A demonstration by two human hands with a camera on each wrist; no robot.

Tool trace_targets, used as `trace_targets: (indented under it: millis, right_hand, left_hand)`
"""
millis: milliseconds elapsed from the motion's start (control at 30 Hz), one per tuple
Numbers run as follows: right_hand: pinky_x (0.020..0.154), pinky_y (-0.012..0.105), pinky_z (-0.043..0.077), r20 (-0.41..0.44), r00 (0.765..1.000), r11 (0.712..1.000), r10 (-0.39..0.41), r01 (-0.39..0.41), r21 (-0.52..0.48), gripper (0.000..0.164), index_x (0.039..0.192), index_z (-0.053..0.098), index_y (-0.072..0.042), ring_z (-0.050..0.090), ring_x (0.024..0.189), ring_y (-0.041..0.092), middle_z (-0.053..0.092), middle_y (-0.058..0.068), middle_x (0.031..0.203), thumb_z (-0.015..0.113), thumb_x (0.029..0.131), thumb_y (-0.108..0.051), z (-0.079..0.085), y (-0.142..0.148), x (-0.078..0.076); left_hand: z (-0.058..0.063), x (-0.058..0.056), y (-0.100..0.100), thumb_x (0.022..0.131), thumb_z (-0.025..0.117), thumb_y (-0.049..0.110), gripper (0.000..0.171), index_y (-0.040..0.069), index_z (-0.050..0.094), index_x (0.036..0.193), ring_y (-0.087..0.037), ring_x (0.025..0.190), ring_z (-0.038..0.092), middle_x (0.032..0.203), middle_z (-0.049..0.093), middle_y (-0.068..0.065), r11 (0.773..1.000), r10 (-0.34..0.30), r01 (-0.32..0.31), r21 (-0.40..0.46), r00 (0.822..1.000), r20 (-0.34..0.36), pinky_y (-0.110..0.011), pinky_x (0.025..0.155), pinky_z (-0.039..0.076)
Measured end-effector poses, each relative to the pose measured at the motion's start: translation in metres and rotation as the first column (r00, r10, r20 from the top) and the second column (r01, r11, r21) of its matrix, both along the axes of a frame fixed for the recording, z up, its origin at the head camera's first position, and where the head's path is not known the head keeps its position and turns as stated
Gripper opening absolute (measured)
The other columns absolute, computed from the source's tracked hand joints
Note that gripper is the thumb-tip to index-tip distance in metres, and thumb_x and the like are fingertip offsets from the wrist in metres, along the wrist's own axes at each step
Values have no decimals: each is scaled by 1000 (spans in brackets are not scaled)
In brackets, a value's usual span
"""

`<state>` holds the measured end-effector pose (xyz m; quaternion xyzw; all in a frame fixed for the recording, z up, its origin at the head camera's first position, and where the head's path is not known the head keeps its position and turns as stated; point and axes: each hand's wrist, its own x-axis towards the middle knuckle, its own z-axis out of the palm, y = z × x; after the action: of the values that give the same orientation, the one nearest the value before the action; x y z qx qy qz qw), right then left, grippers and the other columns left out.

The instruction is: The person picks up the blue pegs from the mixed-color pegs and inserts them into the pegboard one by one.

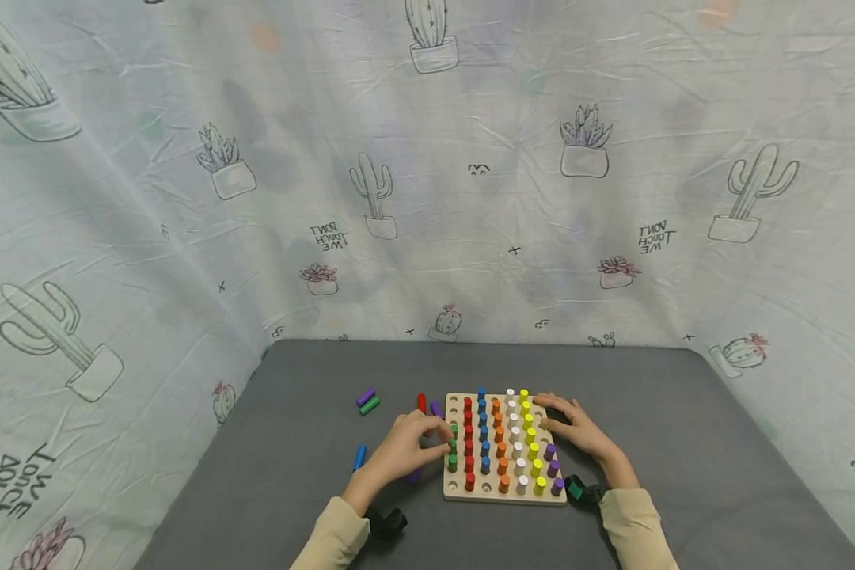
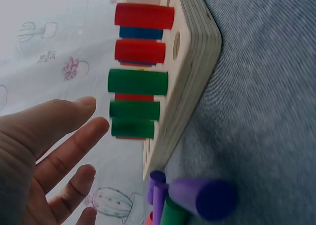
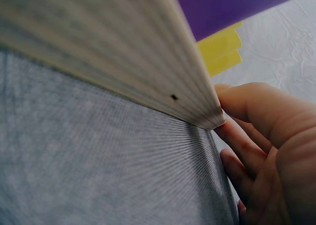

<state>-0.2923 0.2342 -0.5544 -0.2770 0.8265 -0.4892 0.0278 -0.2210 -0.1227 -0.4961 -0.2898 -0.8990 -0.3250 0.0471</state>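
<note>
A wooden pegboard [image 1: 506, 499] stands flat on the table, with rows of coloured pegs upright in its holes. My left hand [image 1: 406, 445] is at its left edge, beside the green pegs [image 2: 138, 82]. In the left wrist view, thumb and forefinger are close together, apart from those pegs, with nothing between them. Against the pegboard's right side rests my right hand [image 1: 583, 431], its fingers extended near the far corner. The right wrist view has the thumb and forefinger touching the board's edge, close to yellow pegs [image 3: 219, 50] and a purple peg [image 3: 232, 8].
Left of the board lie loose pegs: a blue peg [image 1: 359, 457], a green peg [image 1: 370, 406], a purple peg [image 1: 366, 397] and a red peg [image 1: 421, 402], with more purple ones partly behind the left hand. A patterned cloth [image 1: 427, 198] hangs behind the grey table [image 1: 328, 368].
</note>
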Motion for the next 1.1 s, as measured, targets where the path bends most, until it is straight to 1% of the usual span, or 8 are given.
trace_targets:
  millis: [133, 300, 367, 533, 700, 800, 967, 1100]
  right_hand:
    - [100, 67, -12, 5, 1000, 1000, -3, 3, 1, 43, 133, 48, -4, 15, 134, 50, 38, 25, 140, 57, 92, -15, -1, 0, -1]
    - [100, 67, -12, 7, 1000, 1000, 3, -3, -2, 43, 133, 48, -4, 16, 134, 50, 38, 25, 140, 57, 92, -15, -1, -1, -1]
    - [100, 67, -12, 7, 1000, 1000, 5, -5, -3, 43, 133, 48, -4, 15, 134, 50, 38, 26, 140, 57, 92, -15, -1, -1, -1]
    - [100, 67, -12, 8, 1000, 1000, 3, -3, -3, 44, 132, 49, -4, 16, 134, 50, 38, 25, 140, 58, 91, -16, -1, -1, -1]
    - [101, 66, -12, 8, 1000, 1000, -1, 1, 4, 44, 132, 49, -4, 16, 134, 50, 38, 25, 140, 58, 91, -16, -2, 0, -2]
    - [101, 66, -11, 2, 1000, 1000, -4, 4, 0, 43, 132, 49, -3, 16, 133, 50, 39, 25, 140, 58, 91, -15, -2, 0, -2]
    - [100, 67, -11, -8, 1000, 1000, -10, 10, -5, 43, 131, 49, -2, 17, 132, 51, 40, 26, 138, 58, 91, -13, -1, 0, -1]
    - [100, 67, -12, 2, 1000, 1000, -3, 3, -10, 43, 131, 50, -3, 16, 132, 51, 39, 26, 139, 58, 91, -14, -2, 0, -2]
  left_hand:
    - [-1, 0, -7, 84, 69, 25, 11, 24, 64, 94, -16, 85, 52, 90, 62, 10, 1000, 24, -24, -1, 1000, -7, -38, 81, 33]
    - [-2, 1, -15, 83, 70, 24, 12, 23, 65, 94, -17, 84, 52, 92, 63, 12, 999, 32, -33, 14, 999, 24, -39, 81, 32]
    - [-4, 1, -18, 83, 70, 24, 12, 22, 65, 94, -15, 83, 51, 92, 63, 14, 999, 35, -35, 13, 999, 24, -40, 82, 32]
    - [-7, 2, -26, 82, 71, 24, 14, 20, 66, 95, -12, 80, 50, 89, 62, 16, 998, 59, -59, -3, 998, 3, -39, 81, 32]
    - [-8, 3, -35, 81, 72, 24, 14, 20, 66, 93, -13, 80, 52, 87, 62, 14, 995, 94, -94, -28, 996, -4, -36, 78, 32]
    - [-7, 5, -41, 81, 72, 23, 13, 19, 66, 92, -12, 80, 51, 86, 63, 12, 993, 112, -112, -29, 994, -7, -35, 77, 32]
    - [-9, 5, -49, 81, 72, 26, 12, 23, 66, 91, -9, 79, 49, 86, 63, 13, 989, 142, -142, -50, 990, -18, -35, 77, 32]
    - [-11, 5, -58, 81, 72, 27, 13, 24, 65, 92, -10, 79, 50, 87, 63, 14, 986, 155, -156, -65, 988, -23, -35, 77, 31]
